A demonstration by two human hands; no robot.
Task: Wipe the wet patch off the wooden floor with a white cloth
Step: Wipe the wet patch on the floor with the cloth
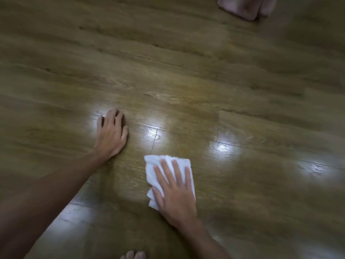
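On wooden floor | one white cloth | right hand pressing

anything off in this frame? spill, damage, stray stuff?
No damage shows. The pink cloth bunched on the wooden floor at the top edge looks stray. The bright spots are glare; the frame is too blurred to tell a wet patch. The right hand presses the white cloth flat; the left hand rests on the boards.

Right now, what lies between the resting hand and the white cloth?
Only bare wooden floor separates the left hand from the white cloth, seen in the head view.
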